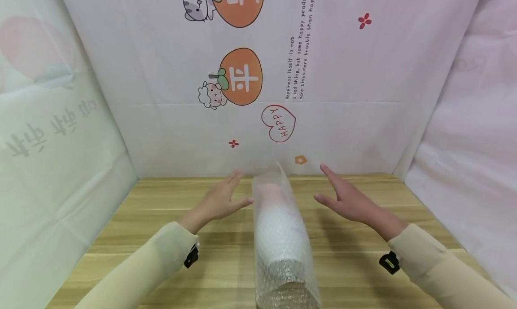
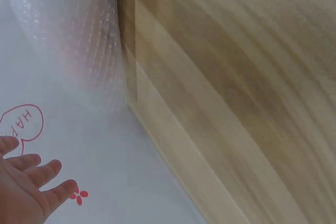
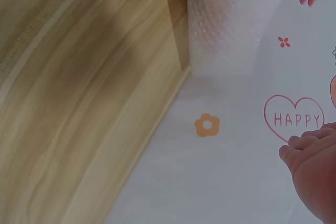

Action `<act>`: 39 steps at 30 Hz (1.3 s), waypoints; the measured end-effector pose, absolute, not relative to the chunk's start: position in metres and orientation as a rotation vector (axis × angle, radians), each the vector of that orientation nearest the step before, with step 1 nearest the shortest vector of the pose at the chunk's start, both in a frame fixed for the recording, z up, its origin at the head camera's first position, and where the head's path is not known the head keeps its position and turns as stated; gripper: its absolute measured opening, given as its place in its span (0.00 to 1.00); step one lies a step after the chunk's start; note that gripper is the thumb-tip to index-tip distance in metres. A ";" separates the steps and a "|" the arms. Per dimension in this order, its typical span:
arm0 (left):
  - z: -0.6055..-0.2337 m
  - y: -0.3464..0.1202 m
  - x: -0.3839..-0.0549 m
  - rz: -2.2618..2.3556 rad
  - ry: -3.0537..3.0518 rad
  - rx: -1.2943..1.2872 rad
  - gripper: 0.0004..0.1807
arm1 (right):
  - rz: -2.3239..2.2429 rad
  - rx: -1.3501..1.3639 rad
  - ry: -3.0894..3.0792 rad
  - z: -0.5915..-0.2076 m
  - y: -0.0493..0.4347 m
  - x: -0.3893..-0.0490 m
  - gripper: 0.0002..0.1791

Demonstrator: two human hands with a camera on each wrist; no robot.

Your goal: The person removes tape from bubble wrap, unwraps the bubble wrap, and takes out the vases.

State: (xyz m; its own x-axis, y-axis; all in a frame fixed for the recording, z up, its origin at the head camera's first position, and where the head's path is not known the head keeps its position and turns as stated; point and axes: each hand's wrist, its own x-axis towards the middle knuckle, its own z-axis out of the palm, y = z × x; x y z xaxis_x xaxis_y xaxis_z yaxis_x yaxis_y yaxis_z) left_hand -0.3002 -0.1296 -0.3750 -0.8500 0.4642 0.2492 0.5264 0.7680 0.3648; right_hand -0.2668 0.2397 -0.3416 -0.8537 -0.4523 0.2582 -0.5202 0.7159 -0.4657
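Note:
A long bundle of clear bubble wrap (image 1: 282, 237) lies on the wooden table, pointing away from me; something pinkish shows faintly through its far part. My left hand (image 1: 220, 199) is raised to the left of it, fingers extended and thumb toward the wrap. On the other side my right hand (image 1: 349, 199) is held up with fingers spread, apart from the bundle. Neither hand holds anything. In the left wrist view the bubble wrap (image 2: 73, 35) is above the fingers. The right wrist view has the wrap (image 3: 226, 24) at the top, loosely flattened at its end.
The light wooden tabletop (image 1: 161, 250) meets a white printed sheet (image 1: 343, 120) at the back. White sheets also hang at the left (image 1: 48, 165) and right (image 1: 468, 165). Black bands sit at both sleeve cuffs.

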 end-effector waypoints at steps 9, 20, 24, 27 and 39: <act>-0.386 -0.123 -0.291 -0.762 -2.829 -0.778 0.50 | 0.851 0.785 -2.785 -0.356 0.235 -0.259 0.47; -0.395 -0.111 -0.280 -0.961 -2.868 -0.746 0.51 | 0.999 0.716 -2.809 -0.373 0.226 -0.243 0.43; -0.399 -0.107 -0.277 -1.067 -2.847 -0.755 0.49 | 1.043 0.692 -2.813 -0.377 0.222 -0.236 0.42; -0.401 -0.104 -0.275 -1.154 -2.828 -0.757 0.47 | 1.104 0.678 -2.820 -0.378 0.219 -0.230 0.41; -0.412 -0.091 -0.258 -1.372 -2.878 -0.678 0.52 | 1.308 0.678 -2.831 -0.383 0.207 -0.216 0.38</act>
